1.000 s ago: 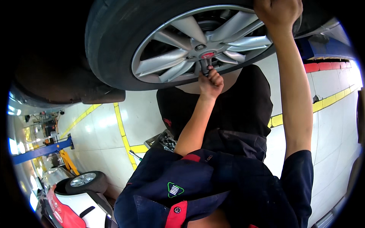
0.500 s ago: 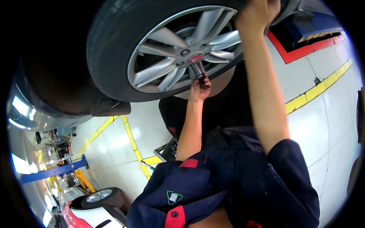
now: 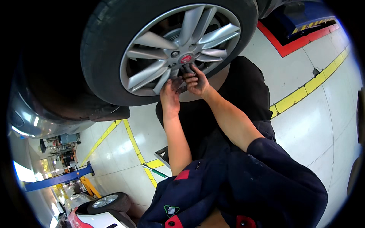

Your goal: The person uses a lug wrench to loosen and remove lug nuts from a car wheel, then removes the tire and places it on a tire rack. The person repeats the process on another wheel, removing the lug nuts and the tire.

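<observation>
A silver alloy wheel (image 3: pixel 152 40) with a black tyre (image 3: pixel 99 60) hangs in front of me on a raised car. At its hub sits a red centre cap (image 3: pixel 186 59), with lug nuts around it. My right hand (image 3: pixel 197 83) is closed around a dark cylindrical socket (image 3: pixel 188 68) at the lower lug position, just below the cap. Close beside it, my left hand (image 3: pixel 170 97) has its fingers curled together in front of a lower spoke. Whatever those left fingers hold, if anything, is hidden.
A metal tray (image 3: pixel 162 155) and a green-handled tool (image 3: pixel 157 173) lie low beside my left arm. Yellow floor lines (image 3: pixel 291 99) cross the pale floor, and a red-edged blue lift part (image 3: pixel 311 19) stands at right. Another car's wheel (image 3: pixel 110 201) shows at lower left.
My right hand has come down from the tyre's upper right to the socket. The left hand has shifted left, off the socket. The view has moved slightly.
</observation>
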The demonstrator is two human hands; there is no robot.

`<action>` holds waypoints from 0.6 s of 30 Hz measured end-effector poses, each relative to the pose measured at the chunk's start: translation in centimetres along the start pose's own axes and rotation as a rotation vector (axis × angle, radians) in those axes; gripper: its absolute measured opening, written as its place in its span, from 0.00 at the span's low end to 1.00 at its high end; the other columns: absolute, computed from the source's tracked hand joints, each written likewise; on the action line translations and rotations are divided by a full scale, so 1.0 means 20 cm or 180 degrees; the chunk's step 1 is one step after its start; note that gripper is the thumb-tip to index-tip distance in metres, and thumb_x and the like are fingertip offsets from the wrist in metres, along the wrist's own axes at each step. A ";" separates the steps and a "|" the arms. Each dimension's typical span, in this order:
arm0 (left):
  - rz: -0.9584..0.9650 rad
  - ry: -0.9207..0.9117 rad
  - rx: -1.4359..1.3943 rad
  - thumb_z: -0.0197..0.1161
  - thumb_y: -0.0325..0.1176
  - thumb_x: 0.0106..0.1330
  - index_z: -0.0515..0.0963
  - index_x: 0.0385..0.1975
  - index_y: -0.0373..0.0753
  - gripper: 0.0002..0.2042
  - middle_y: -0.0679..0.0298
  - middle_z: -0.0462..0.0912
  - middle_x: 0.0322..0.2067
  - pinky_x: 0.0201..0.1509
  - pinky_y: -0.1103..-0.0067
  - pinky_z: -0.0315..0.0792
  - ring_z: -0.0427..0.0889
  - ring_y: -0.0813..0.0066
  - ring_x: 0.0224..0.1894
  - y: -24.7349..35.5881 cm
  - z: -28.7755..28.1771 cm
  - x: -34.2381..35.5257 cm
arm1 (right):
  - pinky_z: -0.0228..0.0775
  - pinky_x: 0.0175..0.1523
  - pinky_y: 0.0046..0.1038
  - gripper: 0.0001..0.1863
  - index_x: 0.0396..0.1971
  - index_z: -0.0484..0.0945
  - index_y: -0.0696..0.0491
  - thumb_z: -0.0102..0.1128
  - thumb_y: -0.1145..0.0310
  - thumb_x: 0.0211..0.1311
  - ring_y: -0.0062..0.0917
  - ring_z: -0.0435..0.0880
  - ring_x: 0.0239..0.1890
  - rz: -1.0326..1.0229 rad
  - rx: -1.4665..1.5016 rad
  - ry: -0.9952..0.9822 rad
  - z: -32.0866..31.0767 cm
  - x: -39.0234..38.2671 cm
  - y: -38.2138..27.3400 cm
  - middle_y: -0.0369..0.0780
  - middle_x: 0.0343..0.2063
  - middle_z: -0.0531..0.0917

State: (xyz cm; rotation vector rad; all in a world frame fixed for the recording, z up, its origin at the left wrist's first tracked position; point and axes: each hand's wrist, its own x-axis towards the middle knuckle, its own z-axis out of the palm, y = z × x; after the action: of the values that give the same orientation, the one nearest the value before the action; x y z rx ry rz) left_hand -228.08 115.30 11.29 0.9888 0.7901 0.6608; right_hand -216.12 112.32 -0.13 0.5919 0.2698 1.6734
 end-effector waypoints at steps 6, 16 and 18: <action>-0.0234 0.0700 0.0098 0.49 0.35 0.64 0.71 0.38 0.36 0.10 0.60 0.79 0.32 0.34 0.77 0.70 0.79 0.72 0.31 -0.18 -0.13 -0.06 | 0.65 0.23 0.23 0.15 0.25 0.67 0.54 0.56 0.58 0.55 0.21 0.73 0.18 -0.0175 -0.3475 0.1311 0.12 0.05 -0.08 0.35 0.17 0.71; 0.0067 0.0695 0.0572 0.52 0.35 0.62 0.71 0.32 0.38 0.07 0.72 0.70 0.23 0.23 0.87 0.59 0.66 0.86 0.22 -0.37 -0.09 -0.06 | 0.50 0.26 0.23 0.29 0.28 0.71 0.49 0.37 0.37 0.58 0.19 0.61 0.17 -0.1459 -0.0488 0.1624 0.07 0.01 0.20 0.31 0.14 0.65; 0.0275 0.0649 0.0129 0.50 0.34 0.64 0.72 0.30 0.34 0.09 0.71 0.71 0.24 0.28 0.86 0.63 0.66 0.85 0.24 -0.36 -0.06 -0.09 | 0.46 0.26 0.22 0.27 0.22 0.66 0.47 0.34 0.36 0.59 0.17 0.60 0.17 -0.0891 -0.0693 0.1225 0.02 0.00 0.15 0.28 0.12 0.61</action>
State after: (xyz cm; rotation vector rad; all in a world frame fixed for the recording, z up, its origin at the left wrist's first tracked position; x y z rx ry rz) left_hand -229.17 111.64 4.92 1.0070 0.9465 0.8324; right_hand -218.53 111.67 1.74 0.0600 0.4204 1.5084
